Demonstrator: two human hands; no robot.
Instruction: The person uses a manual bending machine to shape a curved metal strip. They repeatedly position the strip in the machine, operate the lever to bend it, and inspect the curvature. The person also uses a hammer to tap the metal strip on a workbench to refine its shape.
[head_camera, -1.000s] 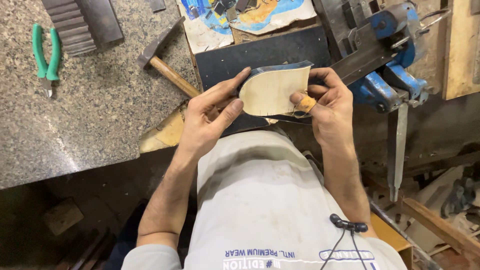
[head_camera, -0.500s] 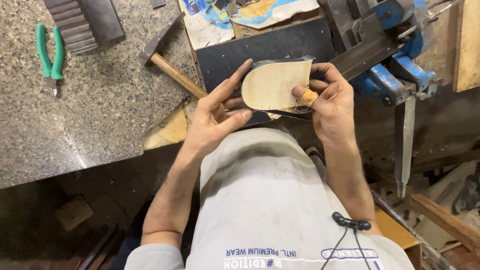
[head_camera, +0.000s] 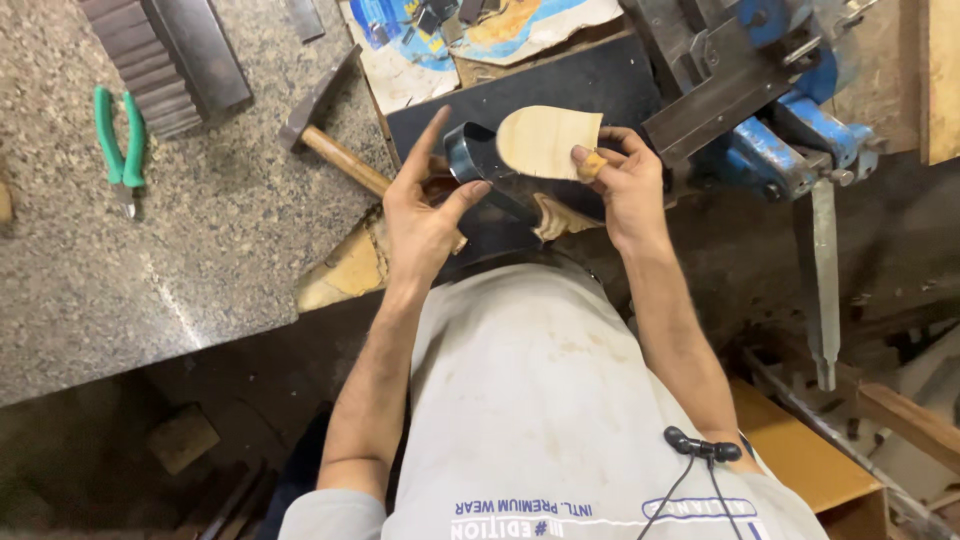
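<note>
Green-handled pliers (head_camera: 120, 145) lay at the upper left on the stone bench (head_camera: 150, 270), a hammer (head_camera: 330, 130) further right. At upper centre, the left hand (head_camera: 425, 215) cradled a dark shoe upper (head_camera: 480, 165), index finger raised. The right hand (head_camera: 625, 185) pinched the tan insole piece (head_camera: 545, 140) against it. The blue vise (head_camera: 780, 110) stood right. With so light a pinch, the insole could probably slide off alignment.

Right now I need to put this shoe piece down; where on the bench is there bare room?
Bare granite lies between the pliers and the hammer, running to the near edge. It is crowded around the black mat, the blue vise and both hands.
</note>
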